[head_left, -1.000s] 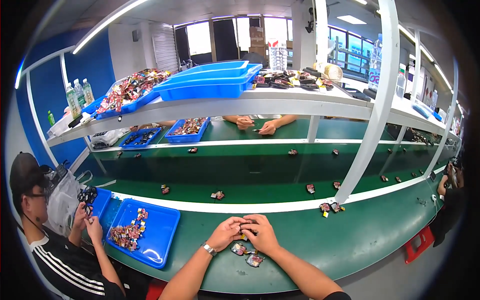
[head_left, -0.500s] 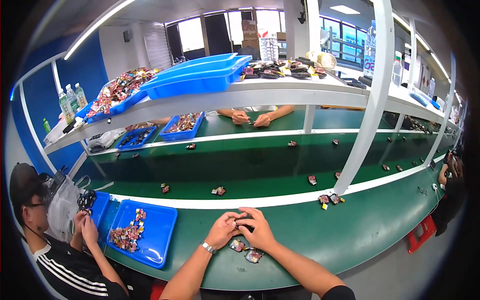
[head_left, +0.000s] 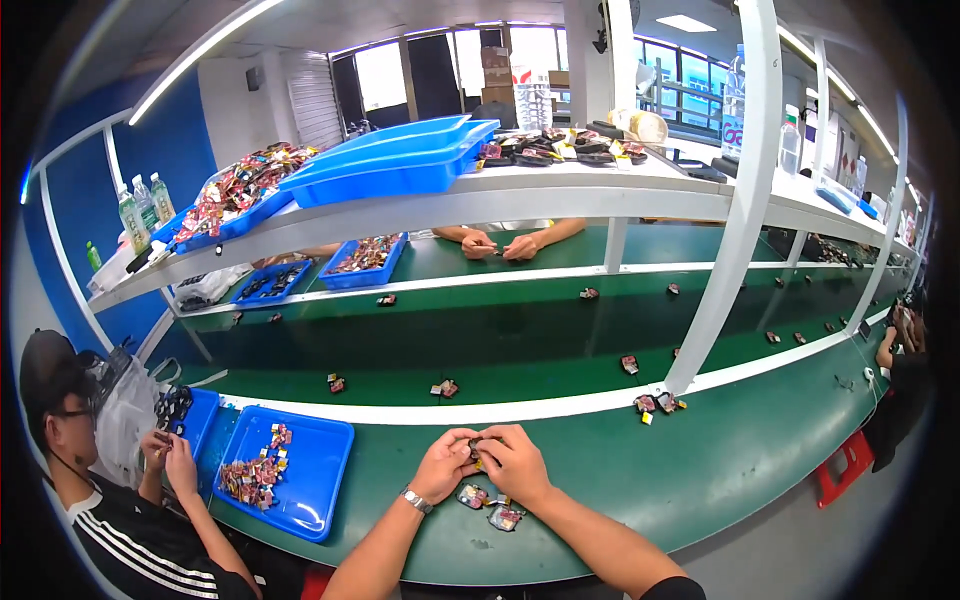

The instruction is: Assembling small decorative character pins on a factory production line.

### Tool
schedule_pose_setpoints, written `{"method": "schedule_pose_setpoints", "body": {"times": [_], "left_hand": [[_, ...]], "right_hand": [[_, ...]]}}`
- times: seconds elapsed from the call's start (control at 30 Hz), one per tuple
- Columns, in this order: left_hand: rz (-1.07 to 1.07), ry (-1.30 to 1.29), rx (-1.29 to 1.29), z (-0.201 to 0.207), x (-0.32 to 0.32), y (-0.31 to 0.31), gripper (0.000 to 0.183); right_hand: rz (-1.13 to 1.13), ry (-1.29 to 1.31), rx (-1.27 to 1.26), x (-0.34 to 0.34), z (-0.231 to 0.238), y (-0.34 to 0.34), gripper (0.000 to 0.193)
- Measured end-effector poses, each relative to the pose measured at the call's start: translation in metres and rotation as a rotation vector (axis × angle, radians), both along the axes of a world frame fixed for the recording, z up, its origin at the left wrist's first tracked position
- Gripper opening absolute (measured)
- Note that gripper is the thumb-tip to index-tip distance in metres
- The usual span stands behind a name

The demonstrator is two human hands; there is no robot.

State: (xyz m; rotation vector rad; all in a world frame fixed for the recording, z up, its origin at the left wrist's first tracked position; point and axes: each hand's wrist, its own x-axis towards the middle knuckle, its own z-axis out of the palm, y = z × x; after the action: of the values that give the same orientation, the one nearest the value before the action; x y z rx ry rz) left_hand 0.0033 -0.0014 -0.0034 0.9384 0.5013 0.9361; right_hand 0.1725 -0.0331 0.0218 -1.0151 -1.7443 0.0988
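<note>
My left hand point(head_left: 446, 467) and my right hand point(head_left: 517, 466) meet over the green work surface, fingers closed round a small dark piece point(head_left: 475, 449). Most of that piece is hidden by my fingers, and a bit of yellow shows below it. My left hand steadies it from the left while the fingertips of my right hand pinch it. Just under my hands lie small flat black pieces with reddish, printed-looking faces: one piece point(head_left: 471, 495) nearer the left wrist, another piece point(head_left: 505, 518) beside the right wrist.
To the left, a blue tray point(head_left: 335, 470) holds a heap of small reddish parts; a seated co-worker point(head_left: 120, 500) handles something beside it. Ahead, a white rail point(head_left: 400, 410) borders a green belt point(head_left: 480, 345) carrying scattered pieces. A white post point(head_left: 725, 230) and shelf point(head_left: 560, 200) stand above.
My right fingers have drawn in from an arched, spread pose to a tighter pinch on the dark piece. Pieces on the belt have shifted slightly right.
</note>
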Motion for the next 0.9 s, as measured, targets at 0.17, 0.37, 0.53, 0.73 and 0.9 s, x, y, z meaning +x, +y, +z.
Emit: {"method": "schedule_pose_setpoints", "body": {"times": [0.17, 0.37, 0.53, 0.73, 0.9], "left_hand": [[0.006, 0.006, 0.009, 0.002, 0.0, -0.001, 0.026], [0.007, 0.023, 0.003, 0.002, -0.003, -0.002, 0.025], [0.008, 0.031, -0.005, 0.002, 0.003, -0.001, 0.025], [0.041, 0.065, 0.011, 0.003, 0.005, -0.001, 0.027], [0.097, 0.046, 0.036, 0.0, 0.005, 0.001, 0.029]], "right_hand": [[-0.02, -0.034, 0.001, -0.003, 0.001, -0.004, 0.016], [-0.061, -0.134, 0.044, -0.005, 0.001, -0.003, 0.015], [-0.082, -0.132, 0.065, -0.002, -0.006, 0.0, 0.013], [-0.137, -0.216, 0.051, -0.005, -0.011, 0.004, 0.016], [-0.081, -0.208, 0.103, -0.007, 0.003, 0.0, 0.027]]}}
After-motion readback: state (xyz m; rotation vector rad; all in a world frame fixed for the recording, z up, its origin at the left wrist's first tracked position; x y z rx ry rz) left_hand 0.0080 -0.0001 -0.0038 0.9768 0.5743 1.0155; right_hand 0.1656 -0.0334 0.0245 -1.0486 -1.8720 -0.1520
